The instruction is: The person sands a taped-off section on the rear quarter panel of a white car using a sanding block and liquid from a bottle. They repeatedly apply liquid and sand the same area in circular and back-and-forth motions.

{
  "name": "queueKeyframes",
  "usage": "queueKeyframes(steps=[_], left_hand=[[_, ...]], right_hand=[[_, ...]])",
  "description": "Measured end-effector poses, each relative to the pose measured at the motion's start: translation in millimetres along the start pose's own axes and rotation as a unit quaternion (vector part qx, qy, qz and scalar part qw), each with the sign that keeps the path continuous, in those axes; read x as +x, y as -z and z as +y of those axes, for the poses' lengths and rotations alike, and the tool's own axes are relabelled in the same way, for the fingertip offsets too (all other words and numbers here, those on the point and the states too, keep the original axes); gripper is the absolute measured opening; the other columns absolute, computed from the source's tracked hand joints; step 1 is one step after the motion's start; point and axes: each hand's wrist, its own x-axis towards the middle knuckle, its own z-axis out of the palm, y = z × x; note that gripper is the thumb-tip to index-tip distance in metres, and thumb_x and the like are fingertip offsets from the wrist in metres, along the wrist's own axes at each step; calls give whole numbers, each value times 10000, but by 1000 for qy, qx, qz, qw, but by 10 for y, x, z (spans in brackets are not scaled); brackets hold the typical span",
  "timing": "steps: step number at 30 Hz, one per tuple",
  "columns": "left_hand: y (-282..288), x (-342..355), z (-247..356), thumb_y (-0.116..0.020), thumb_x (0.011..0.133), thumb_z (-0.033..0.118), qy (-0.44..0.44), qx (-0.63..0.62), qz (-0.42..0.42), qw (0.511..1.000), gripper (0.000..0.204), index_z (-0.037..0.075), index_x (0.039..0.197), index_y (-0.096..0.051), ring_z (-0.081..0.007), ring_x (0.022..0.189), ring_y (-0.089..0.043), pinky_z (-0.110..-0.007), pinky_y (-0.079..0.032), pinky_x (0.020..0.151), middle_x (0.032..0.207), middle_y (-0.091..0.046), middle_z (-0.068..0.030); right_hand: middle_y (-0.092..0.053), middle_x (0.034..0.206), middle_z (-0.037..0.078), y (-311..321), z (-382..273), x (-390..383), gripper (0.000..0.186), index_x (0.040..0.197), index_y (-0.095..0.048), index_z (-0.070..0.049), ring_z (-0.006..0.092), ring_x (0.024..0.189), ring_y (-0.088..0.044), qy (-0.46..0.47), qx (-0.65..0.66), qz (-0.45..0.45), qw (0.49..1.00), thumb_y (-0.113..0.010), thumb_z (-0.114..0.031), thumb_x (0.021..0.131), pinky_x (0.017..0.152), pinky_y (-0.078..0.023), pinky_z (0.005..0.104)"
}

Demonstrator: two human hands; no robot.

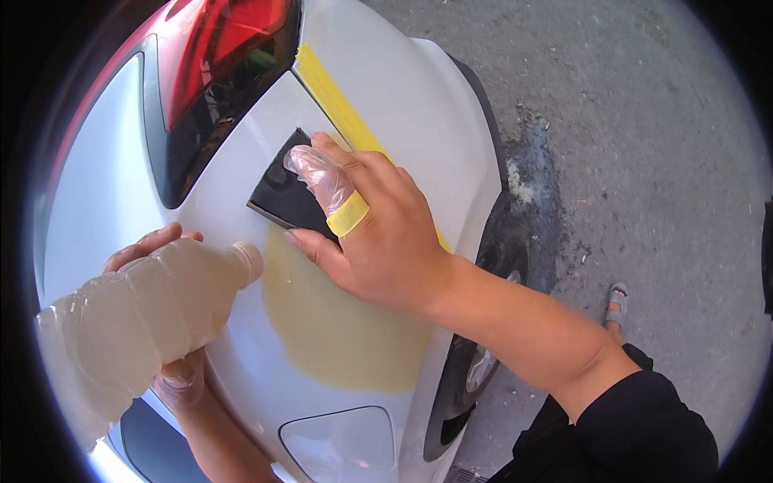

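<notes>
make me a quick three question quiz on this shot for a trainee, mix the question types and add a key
1. What does the left hand hold?
2. True or false: the right hand, gripping the black block, has every finger bare.
3. The patch on the white car is: (a) red (b) beige (c) blue

Key:
1. A translucent plastic bottle.
2. False: one finger is wrapped in clear plastic with a yellow band.
3. b
</notes>
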Motion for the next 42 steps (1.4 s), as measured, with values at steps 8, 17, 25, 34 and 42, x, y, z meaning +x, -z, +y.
queueKeyframes(steps=[8,17,25,34,42], left_hand=[[-16,46,-50,-868,639,685,-17,0,1,1000,1092,80,1439,-434,-341,1269,-590,-508,-449,1113,1387,-536,-179],[16,65,5,-827,652,725,-29,-1,26,999,1093,82,1441,-428,-353,1294,-562,-531,-399,1155,1407,-522,-182],[33,55,-13,-825,685,697,-32,-11,48,998,1061,96,1455,-412,-350,1305,-553,-523,-398,1156,1419,-515,-176],[30,47,-71,-827,691,689,-54,-12,32,998,1057,97,1459,-408,-351,1315,-545,-522,-404,1151,1426,-512,-173],[43,63,-52,-823,676,713,-37,-2,22,999,1079,80,1447,-412,-337,1304,-553,-506,-404,1157,1411,-516,-169]], right_hand=[[-514,1500,158,222,-245,-792,834,1402,-549,-67,310,1213,-583,22,24,-61,998,-878,-160,641,948,-468,407],[-578,1418,136,114,-294,-528,863,1455,-505,-25,325,1149,-604,-10,51,-17,998,-864,-196,689,933,-451,423],[-560,1420,141,-48,67,303,843,1450,-496,-2,320,1189,-578,-5,-58,38,998,-855,-201,714,932,-459,432],[-599,1359,149,87,-270,-278,868,1470,-476,-22,315,1155,-587,-5,64,5,998,-854,-176,703,927,-463,443],[-558,1459,151,193,-299,-781,732,1354,-561,-37,317,1198,-601,22,13,-35,999,-858,-208,707,925,-459,395]])
